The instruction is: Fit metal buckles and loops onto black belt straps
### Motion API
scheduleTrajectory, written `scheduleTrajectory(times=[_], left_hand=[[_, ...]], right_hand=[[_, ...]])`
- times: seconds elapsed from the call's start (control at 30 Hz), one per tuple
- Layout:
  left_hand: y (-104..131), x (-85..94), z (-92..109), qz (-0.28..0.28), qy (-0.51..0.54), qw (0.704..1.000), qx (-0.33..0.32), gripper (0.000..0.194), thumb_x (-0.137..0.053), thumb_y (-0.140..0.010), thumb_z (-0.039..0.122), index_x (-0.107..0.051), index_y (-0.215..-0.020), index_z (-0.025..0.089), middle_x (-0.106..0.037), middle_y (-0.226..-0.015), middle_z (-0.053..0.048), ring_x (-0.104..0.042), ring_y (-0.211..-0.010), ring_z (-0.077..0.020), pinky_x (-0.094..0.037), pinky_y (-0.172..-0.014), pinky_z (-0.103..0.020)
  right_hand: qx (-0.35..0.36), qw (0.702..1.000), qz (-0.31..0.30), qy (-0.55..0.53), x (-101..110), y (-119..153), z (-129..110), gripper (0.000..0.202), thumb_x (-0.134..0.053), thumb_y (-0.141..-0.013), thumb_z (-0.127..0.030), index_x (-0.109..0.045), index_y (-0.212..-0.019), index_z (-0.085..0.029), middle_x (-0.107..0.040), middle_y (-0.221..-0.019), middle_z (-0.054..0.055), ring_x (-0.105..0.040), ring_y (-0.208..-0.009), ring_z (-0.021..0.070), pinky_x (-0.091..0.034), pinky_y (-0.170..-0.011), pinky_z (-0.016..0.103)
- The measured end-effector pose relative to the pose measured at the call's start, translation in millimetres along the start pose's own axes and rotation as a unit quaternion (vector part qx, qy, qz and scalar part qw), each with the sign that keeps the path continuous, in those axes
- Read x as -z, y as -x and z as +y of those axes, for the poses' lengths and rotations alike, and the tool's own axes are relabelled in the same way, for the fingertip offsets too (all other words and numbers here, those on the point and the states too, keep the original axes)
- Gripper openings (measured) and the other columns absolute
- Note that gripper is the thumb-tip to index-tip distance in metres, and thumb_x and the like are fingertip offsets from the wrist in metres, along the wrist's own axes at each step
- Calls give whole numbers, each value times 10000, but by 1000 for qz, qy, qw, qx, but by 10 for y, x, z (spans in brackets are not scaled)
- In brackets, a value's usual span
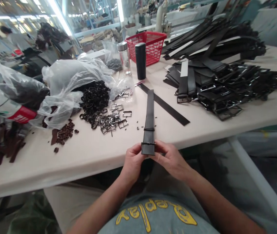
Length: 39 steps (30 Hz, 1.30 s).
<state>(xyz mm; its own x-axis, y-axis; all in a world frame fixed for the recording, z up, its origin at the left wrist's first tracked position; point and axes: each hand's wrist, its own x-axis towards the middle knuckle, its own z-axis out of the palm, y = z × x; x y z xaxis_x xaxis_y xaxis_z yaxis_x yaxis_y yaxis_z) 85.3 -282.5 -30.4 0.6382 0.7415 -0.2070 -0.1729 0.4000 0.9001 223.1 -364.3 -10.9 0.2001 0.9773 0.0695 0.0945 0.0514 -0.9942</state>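
A black belt strap (149,113) lies over the table's front edge with its near end towards me. Near that end it carries a dark keeper loop and, closer to me, a metal buckle (148,143). My left hand (133,159) pinches the strap and buckle from the left side. From the right, my right hand (171,159) grips the same end, thumb and fingers at the strap's edge. Another black strap (167,108) lies slantwise under the far part of the held one. Some fingertips are hidden beneath the strap.
Left of the strap are loose buckles (110,122), black keeper loops (96,97) and brown loops (65,132) beside plastic bags (67,71). A black tumbler (140,61), a glass bottle (124,58) and a red basket (153,42) stand behind. Buckled belts (216,78) are heaped at right.
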Motion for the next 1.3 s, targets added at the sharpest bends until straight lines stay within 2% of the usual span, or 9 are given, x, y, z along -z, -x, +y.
scheduleTrajectory(times=[0.17, 0.37, 0.5, 0.67, 0.9, 1.03, 1.13, 1.3], left_hand=[[44, -130, -84, 23, -4, 1000, 20, 209, -785, -761, 362, -790, -892, 199, -763, -870, -19, -651, -794, -164, -532, -812, -296], [42, -231, -32, 32, -102, 994, -32, 225, -785, -746, 369, -803, -862, 176, -773, -869, -36, -641, -821, -182, -504, -841, -294], [18, -282, -64, 27, -78, 997, -1, 230, -788, -745, 373, -793, -837, 162, -737, -769, -17, -595, -715, -137, -487, -739, -252], [-11, -285, -106, 9, -22, 1000, 21, 242, -797, -748, 370, -787, -864, 157, -717, -765, -16, -591, -703, -120, -489, -726, -241], [2, -299, -129, 13, 33, 998, 46, 242, -828, -729, 352, -777, -851, 150, -713, -764, -17, -615, -696, -110, -510, -706, -225], [-7, -338, -108, 7, 60, 997, 55, 257, -840, -717, 342, -777, -865, 142, -710, -764, -18, -622, -685, -103, -519, -701, -219], [-12, -369, -52, 4, 86, 994, 65, 276, -867, -676, 345, -769, -822, 132, -698, -735, -17, -622, -652, -105, -530, -677, -225], [-27, -377, 24, 6, 112, 992, 63, 270, -883, -655, 331, -748, -767, 126, -675, -675, -2, -611, -599, -90, -521, -635, -206]], right_hand=[[-13, 987, 75, -141, -155, 10, 103, 339, -641, -906, -488, -708, -1046, -187, -724, -976, 46, -676, -907, 208, -543, -832, 318], [-18, 967, 185, -172, -295, 54, 123, 400, -727, -822, -519, -733, -1055, -194, -750, -992, 73, -688, -937, 233, -528, -888, 354], [-47, 942, 219, -251, -294, 30, 70, 351, -741, -809, -513, -763, -979, -206, -764, -953, 61, -685, -905, 211, -523, -874, 333], [-86, 908, 204, -356, -280, 7, 24, 345, -814, -732, -475, -783, -944, -204, -767, -936, 53, -672, -844, 185, -524, -809, 299], [-102, 886, 226, -392, -305, -22, -2, 303, -850, -690, -453, -771, -840, -202, -746, -809, 17, -638, -730, 141, -499, -700, 244], [-99, 891, 230, -379, -319, -32, -12, 339, -857, -671, -473, -773, -851, -199, -753, -837, 33, -645, -739, 154, -514, -719, 263], [-90, 902, 230, -354, -312, -29, 3, 349, -836, -703, -486, -771, -896, -203, -761, -887, 49, -663, -772, 171, -529, -729, 276], [-86, 912, 191, -353, -293, -41, 27, 358, -795, -760, -504, -769, -966, -212, -761, -918, 53, -687, -814, 172, -552, -750, 263]])
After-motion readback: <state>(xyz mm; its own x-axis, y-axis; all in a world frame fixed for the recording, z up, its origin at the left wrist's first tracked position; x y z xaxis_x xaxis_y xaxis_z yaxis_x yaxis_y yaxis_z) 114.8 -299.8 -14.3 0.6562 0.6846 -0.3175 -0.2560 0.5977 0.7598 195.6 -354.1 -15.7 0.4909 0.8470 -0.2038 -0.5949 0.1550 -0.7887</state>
